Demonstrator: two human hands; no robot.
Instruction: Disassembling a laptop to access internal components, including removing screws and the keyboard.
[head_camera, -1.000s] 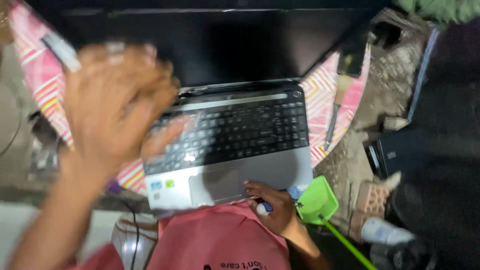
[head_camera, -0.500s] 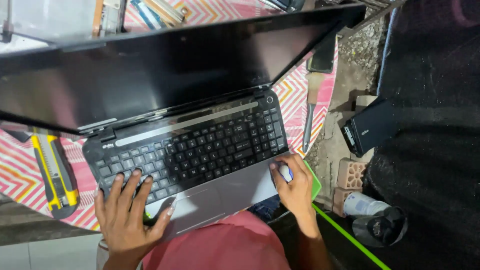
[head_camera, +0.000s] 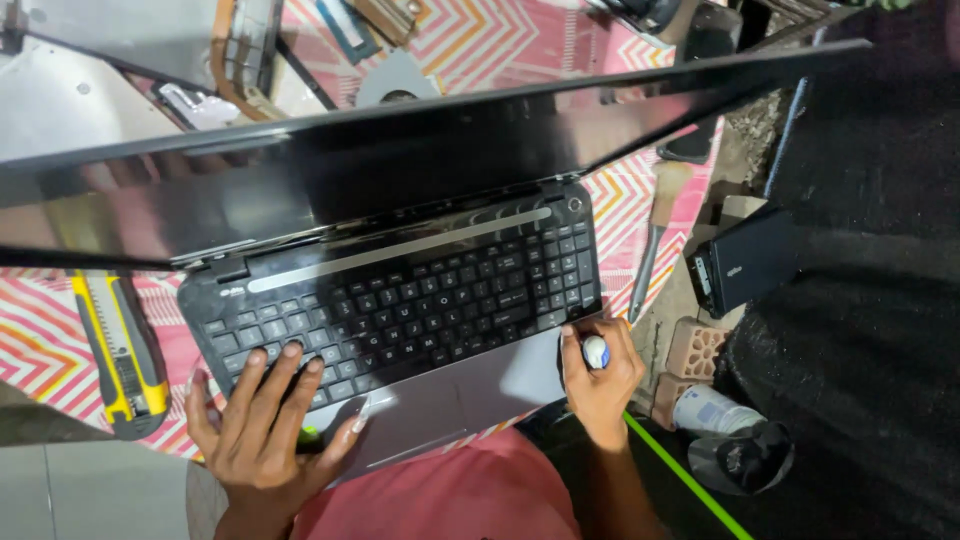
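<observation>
The left hand (head_camera: 262, 420) lies spread wide and flat on the front left corner of an open black laptop (head_camera: 400, 300), fingers (head_camera: 285, 375) resting on the lowest rows of keys and the thumb stretched out along the grey palm rest beside the touchpad (head_camera: 420, 425); it holds nothing. The right hand (head_camera: 600, 375) sits at the laptop's front right corner, curled narrow around a small white and blue object (head_camera: 595, 351), too small to name, with its fingertips touching the edge of the keyboard. The laptop's dark glossy screen (head_camera: 400, 160) leans back above both hands and reflects the room faintly. The machine rests on a bench covered by a pink and white zigzag cloth (head_camera: 640, 200).

Just left of the left hand, on the cloth, lies a yellow and black utility knife (head_camera: 120, 350). Beyond the right hand, near the laptop's right side, a slim tool with a wooden handle (head_camera: 655, 245) lies on the cloth edge. Further right of that hand stands a black box-shaped device (head_camera: 745, 260), and below it a pink hollow brick (head_camera: 695, 350) and a white bottle (head_camera: 705, 408) lying on its side. A bright green strip (head_camera: 685, 480) runs diagonally past the right forearm. Between the 2 forearms, close to the camera, is pink cloth (head_camera: 450, 500), the person's garment
</observation>
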